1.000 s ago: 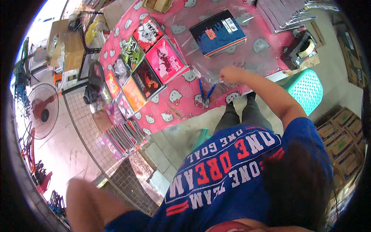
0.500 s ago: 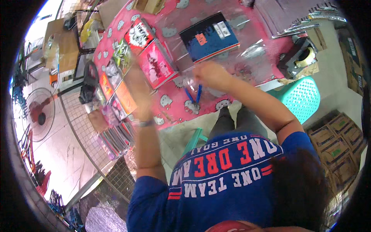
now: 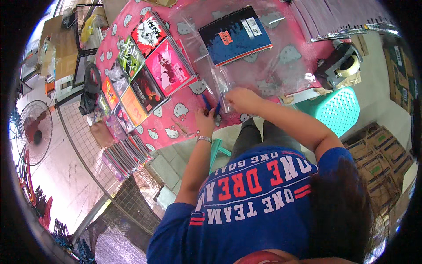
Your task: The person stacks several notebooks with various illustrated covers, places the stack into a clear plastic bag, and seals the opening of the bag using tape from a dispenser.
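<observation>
Bare tablecloth (image 3: 180, 111) lets the left hand (image 3: 205, 122) pass leftward until notebooks (image 3: 148, 89) block it.

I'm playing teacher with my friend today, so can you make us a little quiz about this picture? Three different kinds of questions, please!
1. Pick one. What lies on the clear plastic?
A) the fan
B) the notebook with a dark blue cover
C) the roll of tape

2. True or false: the left hand is close to the blue-handled tool.

3. Fill in the gap: the turquoise stool is on the person's ____ side.

Key: 1. B; 2. True; 3. right
</observation>
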Action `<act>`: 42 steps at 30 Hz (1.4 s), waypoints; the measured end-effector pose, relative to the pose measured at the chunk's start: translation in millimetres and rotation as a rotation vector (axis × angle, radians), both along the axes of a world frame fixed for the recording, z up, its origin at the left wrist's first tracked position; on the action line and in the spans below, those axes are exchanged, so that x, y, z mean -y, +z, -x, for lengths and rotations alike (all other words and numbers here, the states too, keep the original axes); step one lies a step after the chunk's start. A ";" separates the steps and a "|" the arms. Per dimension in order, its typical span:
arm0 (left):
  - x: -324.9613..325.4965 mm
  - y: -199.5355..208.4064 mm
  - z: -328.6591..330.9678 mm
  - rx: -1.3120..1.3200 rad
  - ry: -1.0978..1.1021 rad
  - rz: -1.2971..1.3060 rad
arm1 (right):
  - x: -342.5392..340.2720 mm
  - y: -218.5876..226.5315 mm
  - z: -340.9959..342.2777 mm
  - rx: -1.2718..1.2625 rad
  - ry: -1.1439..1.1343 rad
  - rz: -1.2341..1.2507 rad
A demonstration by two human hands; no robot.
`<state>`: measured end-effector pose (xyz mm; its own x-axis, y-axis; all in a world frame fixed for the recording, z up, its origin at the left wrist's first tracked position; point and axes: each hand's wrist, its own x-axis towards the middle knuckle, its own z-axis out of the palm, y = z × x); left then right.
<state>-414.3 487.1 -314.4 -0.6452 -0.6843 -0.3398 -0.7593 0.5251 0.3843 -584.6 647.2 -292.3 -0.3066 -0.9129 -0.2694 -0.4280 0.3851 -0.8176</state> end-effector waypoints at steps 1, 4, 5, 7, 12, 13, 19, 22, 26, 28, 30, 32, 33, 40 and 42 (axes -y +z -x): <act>4.5 -3.7 -8.2 0.038 -0.030 0.023 | 4.2 -8.1 1.9 0.006 -0.039 -0.050; 21.4 -14.2 -42.8 -0.086 0.117 -0.121 | 18.1 -20.1 6.2 -0.022 -0.074 -0.143; 24.7 -16.1 -57.4 -0.168 0.206 -0.202 | 20.5 -13.7 0.9 -0.057 -0.032 -0.135; 23.1 5.9 -52.8 -0.528 0.557 -0.725 | 20.3 -14.8 -4.3 -0.257 0.001 0.041; -5.9 94.7 24.6 -0.727 0.538 -1.273 | 13.2 -35.1 -30.0 -0.521 0.002 0.418; -5.1 80.7 29.7 -0.632 0.317 -1.069 | 16.2 -34.1 -29.3 -0.408 -0.060 0.336; -5.9 3.0 24.3 -0.400 0.456 -0.944 | 14.6 -22.6 8.3 0.440 -0.601 0.138; 1.1 28.3 40.9 0.191 0.030 -0.345 | 8.1 8.1 13.8 0.260 -0.633 0.230; 12.1 6.7 26.7 -0.079 -0.147 0.175 | 17.2 53.1 11.6 -0.306 -0.181 0.251; -15.5 58.9 69.9 -0.359 -0.416 0.461 | 12.5 58.6 10.6 -0.422 -0.053 0.196; -16.6 79.8 89.4 -0.441 -0.662 0.476 | 6.0 63.5 4.3 -0.509 -0.039 0.300; 3.7 83.3 100.1 -0.449 -0.651 0.203 | -16.2 65.2 11.2 -0.637 -0.241 0.351; 17.2 83.1 100.8 -0.457 -0.509 0.000 | -34.2 82.0 22.9 -0.736 -0.326 0.310; 98.4 62.6 134.3 -0.356 -0.116 -0.328 | -104.0 58.5 170.8 -0.420 -0.566 0.056; 77.8 68.2 163.4 -0.379 -0.011 -0.226 | -100.2 29.1 230.3 -0.268 -0.522 0.130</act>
